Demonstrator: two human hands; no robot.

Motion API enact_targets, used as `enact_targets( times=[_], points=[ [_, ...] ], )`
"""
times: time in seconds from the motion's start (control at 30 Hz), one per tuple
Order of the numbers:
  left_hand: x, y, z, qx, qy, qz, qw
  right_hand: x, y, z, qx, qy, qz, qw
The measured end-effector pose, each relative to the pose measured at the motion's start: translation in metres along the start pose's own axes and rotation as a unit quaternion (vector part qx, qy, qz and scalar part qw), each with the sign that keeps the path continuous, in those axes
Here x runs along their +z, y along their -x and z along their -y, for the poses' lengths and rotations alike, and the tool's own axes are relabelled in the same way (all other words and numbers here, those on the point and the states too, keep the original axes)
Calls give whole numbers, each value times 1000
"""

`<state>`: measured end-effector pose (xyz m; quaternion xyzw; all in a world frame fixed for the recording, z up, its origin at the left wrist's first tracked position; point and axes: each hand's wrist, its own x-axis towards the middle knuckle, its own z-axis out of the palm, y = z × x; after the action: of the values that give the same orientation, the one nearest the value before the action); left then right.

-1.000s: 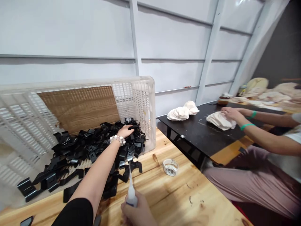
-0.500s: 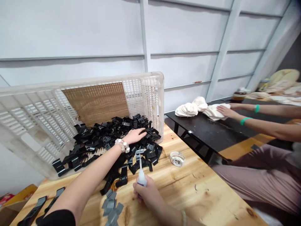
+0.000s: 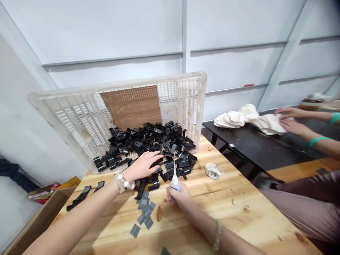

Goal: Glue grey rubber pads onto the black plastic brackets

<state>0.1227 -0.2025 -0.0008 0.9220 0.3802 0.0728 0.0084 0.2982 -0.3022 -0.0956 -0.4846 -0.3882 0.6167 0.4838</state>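
Nothing legible in view. White squeeze bottle has a bit of blue print near its base, too small and blurred to read. Pale tag on the crate wall: also unreadable. No brands, numbers or signs can be made out.

Here on the light wooden table sits a tilted white plastic crate, black plastic clips spilling out its open side, grey clips scattered in front, two stray black clips left, and a tape roll right!
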Motion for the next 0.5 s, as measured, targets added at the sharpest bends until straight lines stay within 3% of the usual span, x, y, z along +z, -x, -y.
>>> enact_targets(
  times=[0.1, 0.27, 0.4, 0.5],
  points=[
    [7, 47, -14, -63, 56, -46, 995, -1, 7, 1, -9, 25, 27, 999],
    [47, 115, -42, -156, 127, -137, 970, -2, 17, 4, -47, 94, 67, 992],
    [74, 141, -68, -105, 129, -106, 980, -3, 16, -3, -59, 119, 59, 989],
    [80, 144, -79, -116, 110, -70, 985, -3, 15, -10, -66, 118, 49, 990]
  ],
)
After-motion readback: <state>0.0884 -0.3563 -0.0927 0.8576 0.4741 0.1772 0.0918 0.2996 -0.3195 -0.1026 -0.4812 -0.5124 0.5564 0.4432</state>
